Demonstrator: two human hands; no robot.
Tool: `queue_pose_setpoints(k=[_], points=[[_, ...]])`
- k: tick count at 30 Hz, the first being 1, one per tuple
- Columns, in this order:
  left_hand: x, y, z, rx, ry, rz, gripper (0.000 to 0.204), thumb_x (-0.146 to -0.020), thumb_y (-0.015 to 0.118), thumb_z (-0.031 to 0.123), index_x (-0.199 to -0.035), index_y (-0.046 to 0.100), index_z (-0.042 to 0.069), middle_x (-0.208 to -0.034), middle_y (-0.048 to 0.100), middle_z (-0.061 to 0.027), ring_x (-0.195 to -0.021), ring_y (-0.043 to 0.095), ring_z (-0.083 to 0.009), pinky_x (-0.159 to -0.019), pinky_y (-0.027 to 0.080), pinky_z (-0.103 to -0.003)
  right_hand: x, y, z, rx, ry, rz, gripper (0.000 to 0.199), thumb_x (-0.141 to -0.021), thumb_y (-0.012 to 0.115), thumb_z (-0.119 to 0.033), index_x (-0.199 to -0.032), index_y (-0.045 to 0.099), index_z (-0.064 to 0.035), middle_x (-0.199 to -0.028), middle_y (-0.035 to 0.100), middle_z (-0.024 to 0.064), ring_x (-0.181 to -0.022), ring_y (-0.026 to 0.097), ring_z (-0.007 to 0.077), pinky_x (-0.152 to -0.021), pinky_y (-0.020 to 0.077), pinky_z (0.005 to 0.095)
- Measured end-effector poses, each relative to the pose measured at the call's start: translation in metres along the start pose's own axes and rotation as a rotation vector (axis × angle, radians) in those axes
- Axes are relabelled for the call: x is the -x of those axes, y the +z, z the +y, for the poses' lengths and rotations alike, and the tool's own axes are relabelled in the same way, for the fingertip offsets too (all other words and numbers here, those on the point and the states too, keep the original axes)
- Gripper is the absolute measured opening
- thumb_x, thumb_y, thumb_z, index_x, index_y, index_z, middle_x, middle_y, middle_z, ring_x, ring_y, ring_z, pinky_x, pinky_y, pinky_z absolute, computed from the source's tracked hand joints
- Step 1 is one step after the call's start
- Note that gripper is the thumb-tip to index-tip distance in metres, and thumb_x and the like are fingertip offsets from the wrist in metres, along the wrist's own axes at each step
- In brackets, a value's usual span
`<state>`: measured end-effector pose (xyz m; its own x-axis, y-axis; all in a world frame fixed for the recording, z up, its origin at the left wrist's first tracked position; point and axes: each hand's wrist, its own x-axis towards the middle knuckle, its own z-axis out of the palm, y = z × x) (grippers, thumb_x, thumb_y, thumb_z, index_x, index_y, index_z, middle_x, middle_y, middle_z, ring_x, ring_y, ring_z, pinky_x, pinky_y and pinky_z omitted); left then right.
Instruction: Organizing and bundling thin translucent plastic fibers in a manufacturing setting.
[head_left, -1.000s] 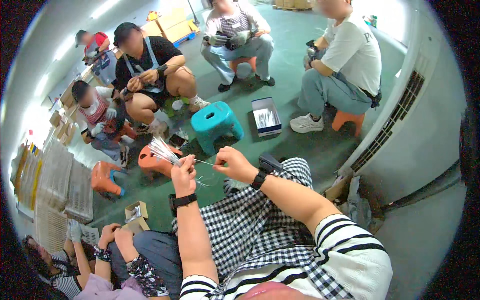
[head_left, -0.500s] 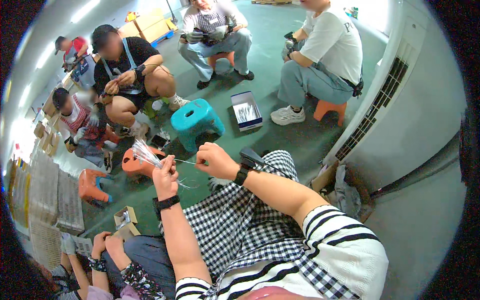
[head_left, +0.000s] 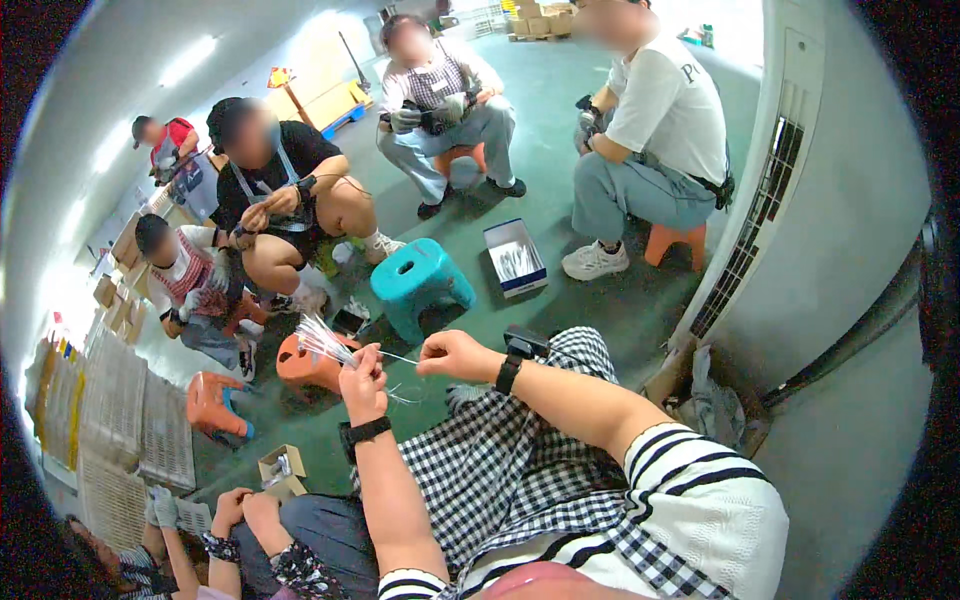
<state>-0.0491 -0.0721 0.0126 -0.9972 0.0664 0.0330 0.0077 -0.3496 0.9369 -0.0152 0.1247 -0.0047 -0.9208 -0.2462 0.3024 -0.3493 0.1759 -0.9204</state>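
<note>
My left hand (head_left: 363, 384) is closed around a bundle of thin white strips (head_left: 322, 340), which fans out past the fingers to the upper left. A few loose strip ends hang below that hand. A single thin pale strip (head_left: 398, 357) stretches from the left fingertips to my right hand (head_left: 452, 357), whose fingers pinch its end. Both hands are held in front of my checked apron (head_left: 470, 450). Each wrist wears a black strap, and a dark device sits by the right one. The strips' exact kind is too fine to tell.
A blue stool (head_left: 422, 288) and two orange stools stand ahead. An open box (head_left: 516, 258) of pale strips lies beyond, and a smaller carton (head_left: 283, 470) at lower left. Several people sit around. A large white cabinet (head_left: 830, 200) stands at right, stacked crates (head_left: 110, 410) at left.
The whole view has shifted, so everything appears farther right and lower. Both hands keep their hold, with the strip still stretched between them and the gap nearly the same.
</note>
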Motion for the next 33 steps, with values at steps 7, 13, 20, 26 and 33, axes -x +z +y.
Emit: queue_pose_setpoints(k=[7, 13, 20, 26, 33], points=[[-0.003, 0.006, 0.004, -0.007, -0.002, -0.040, 0.020, -0.083, 0.064, 0.018, -0.089, 0.057, 0.000, -0.072, 0.050, -0.0003, -0.057, 0.042, -0.0044, -0.039, 0.027, -0.015, -0.008, 0.005, 0.013, -0.314, 0.119, -0.098, 0.019, -0.079, 0.065, -0.021, -0.076, 0.064, -0.0027, -0.067, 0.060, -0.0016, -0.064, 0.050, 0.0069, -0.061, 0.0427, 0.0259], [-0.005, 0.010, 0.003, -0.059, 0.071, -0.003, 0.019, -0.084, 0.061, 0.014, -0.090, 0.059, -0.004, -0.069, 0.051, 0.0001, -0.049, 0.037, -0.0039, -0.040, 0.025, -0.018, -0.011, 0.000, 0.011, -0.271, 0.122, -0.099, 0.019, -0.074, 0.070, -0.022, -0.074, 0.065, -0.0034, -0.066, 0.061, -0.0015, -0.060, 0.050, 0.0052, -0.057, 0.0433, 0.0241], [-0.003, 0.010, 0.003, 0.046, 0.042, 0.003, 0.018, -0.085, 0.060, 0.017, -0.088, 0.058, -0.001, -0.066, 0.049, 0.0016, -0.049, 0.040, -0.0031, -0.038, 0.025, -0.016, -0.010, 0.004, -0.003, 0.005, 0.018, -0.065, 0.018, -0.074, 0.071, -0.016, -0.073, 0.061, -0.0009, -0.063, 0.058, 0.0003, -0.060, 0.048, 0.0062, -0.056, 0.0414, 0.0256], [0.001, 0.006, -0.002, 0.145, -0.054, -0.011, 0.013, -0.082, 0.064, 0.012, -0.082, 0.061, -0.001, -0.066, 0.053, -0.0005, -0.051, 0.044, -0.0035, -0.038, 0.027, -0.016, -0.006, 0.005, 0.010, -0.113, 0.086, -0.122, 0.018, -0.075, 0.071, -0.015, -0.072, 0.060, -0.0018, -0.063, 0.055, -0.0031, -0.060, 0.045, 0.0040, -0.055, 0.0394, 0.0231], [-0.004, 0.011, 0.001, -0.004, 0.088, 0.080, 0.014, -0.083, 0.062, 0.011, -0.077, 0.058, -0.001, -0.064, 0.049, 0.0013, -0.046, 0.037, -0.0026, -0.038, 0.023, -0.016, -0.013, 0.007, 0.005, 0.374, -0.356, 0.129, 0.019, -0.068, 0.070, -0.012, -0.066, 0.054, -0.0020, -0.065, 0.052, 0.0104, -0.065, 0.051, 0.0277, -0.057, 0.0408, 0.0365]])
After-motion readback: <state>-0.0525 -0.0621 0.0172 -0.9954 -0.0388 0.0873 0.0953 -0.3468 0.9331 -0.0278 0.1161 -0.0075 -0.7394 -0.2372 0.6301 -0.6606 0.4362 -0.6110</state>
